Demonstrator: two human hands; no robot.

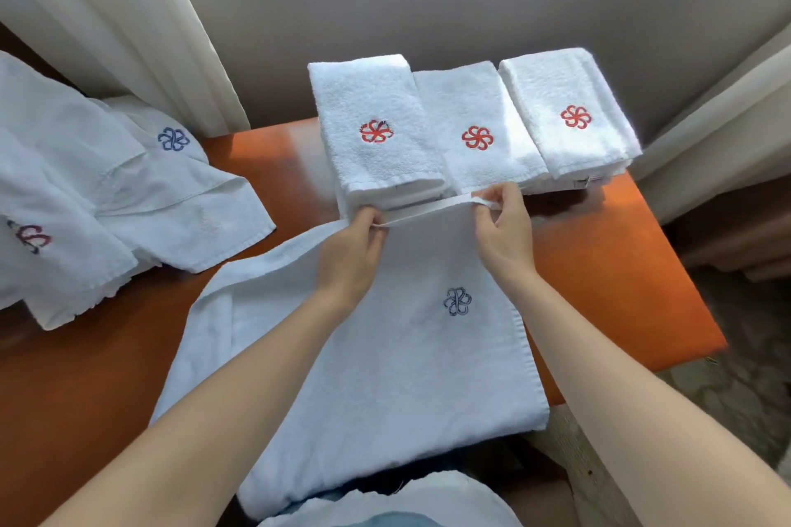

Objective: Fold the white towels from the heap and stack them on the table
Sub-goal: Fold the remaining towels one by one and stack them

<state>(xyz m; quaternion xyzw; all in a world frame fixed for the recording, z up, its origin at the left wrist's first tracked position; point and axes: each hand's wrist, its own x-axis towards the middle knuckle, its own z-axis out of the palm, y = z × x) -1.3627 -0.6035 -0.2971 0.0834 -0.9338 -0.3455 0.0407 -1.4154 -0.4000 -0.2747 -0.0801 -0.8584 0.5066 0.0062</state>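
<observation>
On the table [599,252], left hand [349,257] and right hand [505,231] pinch a blue-crested white towel [385,377].

A glossy orange-brown wooden table [620,270] (sunlit at its right end) is set against a grey wall [428,13], flanked by cream curtains [107,13]; patterned carpet [749,355] is seen at right.

- heap [85,193] of unfolded towels: cut off by the left edge, full extent can't tell
- towel [406,377] in front: near end drops past the table [620,270] edge and is hidden behind clothing [406,501]
- left forearm [239,389] covers a strip of the towel; it and the right forearm [620,377] run out at the bottom edge
- left hand [351,252]: fingertips tucked under the towel's far hem, not visible
- folded stacks [372,98]: lower layers hidden, count per stack can't tell
- tag [582,183] on the rightmost stack's front: too small to read
</observation>
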